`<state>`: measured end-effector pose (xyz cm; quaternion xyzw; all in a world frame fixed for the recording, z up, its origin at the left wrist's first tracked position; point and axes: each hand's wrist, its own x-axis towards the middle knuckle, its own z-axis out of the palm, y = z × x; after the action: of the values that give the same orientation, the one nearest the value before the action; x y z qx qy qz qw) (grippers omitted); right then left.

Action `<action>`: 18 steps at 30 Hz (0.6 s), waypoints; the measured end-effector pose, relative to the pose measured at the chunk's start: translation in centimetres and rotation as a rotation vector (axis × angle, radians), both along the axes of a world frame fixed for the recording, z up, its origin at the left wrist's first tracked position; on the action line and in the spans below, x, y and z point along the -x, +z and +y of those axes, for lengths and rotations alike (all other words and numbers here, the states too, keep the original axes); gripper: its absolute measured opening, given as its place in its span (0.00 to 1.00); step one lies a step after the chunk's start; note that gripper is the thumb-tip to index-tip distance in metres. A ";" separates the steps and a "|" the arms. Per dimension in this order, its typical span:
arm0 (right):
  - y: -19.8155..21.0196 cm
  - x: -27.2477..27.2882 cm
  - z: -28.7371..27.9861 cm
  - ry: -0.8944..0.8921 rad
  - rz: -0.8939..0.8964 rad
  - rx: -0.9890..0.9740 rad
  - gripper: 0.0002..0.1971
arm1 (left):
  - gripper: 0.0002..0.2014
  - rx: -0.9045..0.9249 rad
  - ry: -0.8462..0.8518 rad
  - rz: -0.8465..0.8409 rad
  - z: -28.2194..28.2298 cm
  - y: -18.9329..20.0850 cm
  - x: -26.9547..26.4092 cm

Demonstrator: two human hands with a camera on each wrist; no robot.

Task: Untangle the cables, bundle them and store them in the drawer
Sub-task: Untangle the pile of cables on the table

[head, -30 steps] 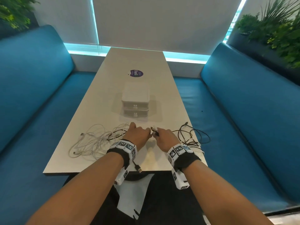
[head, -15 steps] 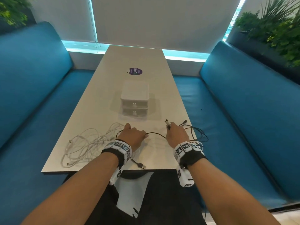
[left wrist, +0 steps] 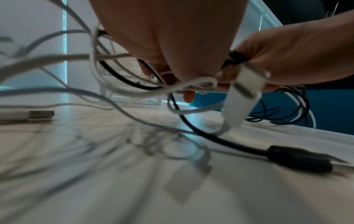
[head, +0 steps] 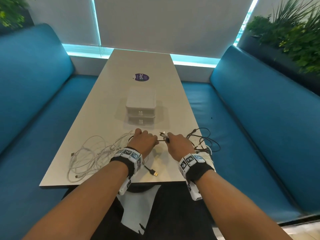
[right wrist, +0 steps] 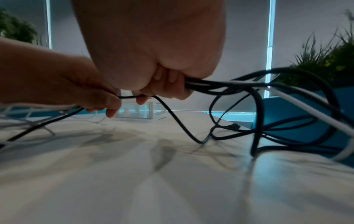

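Near the table's front edge, my left hand (head: 144,142) pinches a black cable (head: 161,140) with white strands bunched in its fingers (left wrist: 188,95). My right hand (head: 179,144) sits just to its right and grips a bundle of black cable loops (right wrist: 220,84) with plug ends sticking up from the fist. A short black span runs between the two hands. Tangled white cables (head: 90,156) spread out to the left, and black loops (head: 206,141) lie at the right table edge. The white two-drawer unit (head: 140,108) stands behind the hands, both drawers closed.
A black USB plug (head: 154,173) lies by my left wrist near the table's front edge (head: 112,185). A purple sticker (head: 142,77) sits beyond the drawers. Blue benches (head: 242,118) flank the table. Some right-side loops overhang the table edge.
My right hand drew the black cable out to the right, then came back toward the left hand, so the span between them is short again. The left hand has hardly moved.
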<state>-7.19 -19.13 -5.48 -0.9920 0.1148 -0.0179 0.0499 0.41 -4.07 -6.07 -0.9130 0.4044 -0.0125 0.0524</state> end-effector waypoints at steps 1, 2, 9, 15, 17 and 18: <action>0.1 0.1 -0.4 -0.017 0.001 0.024 0.14 | 0.16 0.020 -0.013 0.003 0.0 0.0 -0.1; 0.1 0.2 -0.9 -0.043 0.002 0.037 0.14 | 0.15 0.035 -0.015 0.009 0.1 0.1 -0.4; 0.6 0.8 -1.9 -0.198 0.006 -0.066 0.11 | 0.08 0.017 0.026 0.029 0.3 0.1 -1.3; -0.1 0.2 0.1 -0.052 -0.116 -0.156 0.19 | 0.13 0.041 -0.013 -0.016 -1.0 -0.5 -0.4; -0.3 0.2 0.2 -0.001 -0.055 -0.148 0.22 | 0.09 0.018 -0.045 -0.025 -1.2 -0.5 -0.1; -0.4 0.2 0.4 0.008 -0.026 -0.159 0.21 | 0.11 0.013 -0.053 -0.024 -1.3 -0.4 0.0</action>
<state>-7.42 -18.75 -5.91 -0.9850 0.1112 -0.0213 0.1302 0.38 -5.34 -6.47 -0.9020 0.4278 -0.0275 0.0511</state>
